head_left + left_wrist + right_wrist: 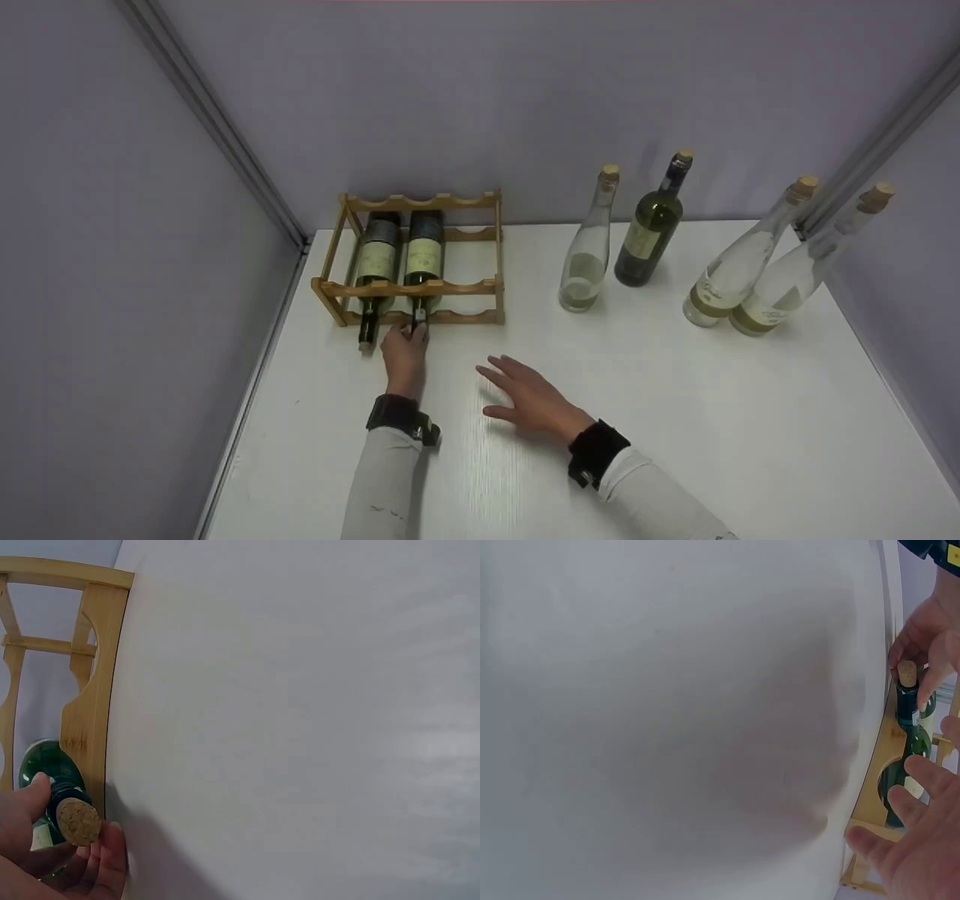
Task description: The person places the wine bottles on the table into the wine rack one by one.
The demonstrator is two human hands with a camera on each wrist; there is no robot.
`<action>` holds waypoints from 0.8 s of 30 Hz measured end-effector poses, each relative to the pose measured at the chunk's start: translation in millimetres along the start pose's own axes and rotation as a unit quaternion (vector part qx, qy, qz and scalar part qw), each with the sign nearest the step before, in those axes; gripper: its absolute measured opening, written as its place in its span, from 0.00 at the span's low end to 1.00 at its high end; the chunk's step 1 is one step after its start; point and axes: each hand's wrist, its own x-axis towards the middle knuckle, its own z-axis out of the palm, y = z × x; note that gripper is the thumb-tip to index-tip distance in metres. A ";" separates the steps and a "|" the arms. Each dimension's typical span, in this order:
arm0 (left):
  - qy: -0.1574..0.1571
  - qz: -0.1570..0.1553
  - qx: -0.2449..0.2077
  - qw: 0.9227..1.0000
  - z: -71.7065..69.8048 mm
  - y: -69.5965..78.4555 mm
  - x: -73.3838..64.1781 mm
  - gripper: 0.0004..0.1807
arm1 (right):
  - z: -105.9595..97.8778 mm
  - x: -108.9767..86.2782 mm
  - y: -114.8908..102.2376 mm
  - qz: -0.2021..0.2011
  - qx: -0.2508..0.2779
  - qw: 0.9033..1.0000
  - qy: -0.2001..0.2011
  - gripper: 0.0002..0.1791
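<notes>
Two dark green wine bottles lie side by side in a wooden rack (465, 288), necks toward me. My left hand (405, 356) holds the corked neck of the right-hand wine bottle (424, 257); in the left wrist view its thumb lies over the neck and its fingers curl below the cork (79, 822). Just left of that hand is the neck of the other wine bottle (376, 259). My right hand (532, 397) hovers over the white table, fingers spread, holding nothing. In the right wrist view, this hand (922, 847) appears beside the rack.
To the right stand a clear corked bottle (582, 270), a dark green wine bottle (646, 236) and two more clear bottles, one (724, 285) overlapping the other (784, 289). Grey walls (480, 97) enclose the white table (600, 360) behind and at both sides.
</notes>
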 end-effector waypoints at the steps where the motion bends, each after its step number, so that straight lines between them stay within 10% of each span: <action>1: 0.000 0.001 0.002 1.000 -0.1 -0.2 -0.4 0.16 | -0.1 -0.6 0.6 -0.001 -0.001 1.000 0.001 0.40; 9: 0.011 0.022 0.082 0.996 -1.4 1.6 -7.2 0.16 | 0.3 -4.4 5.6 0.005 -0.004 1.000 0.011 0.40; 24: -0.050 0.034 0.279 0.958 -11.3 21.9 -39.3 0.46 | -11.9 -18.4 16.7 0.021 0.011 0.999 0.039 0.40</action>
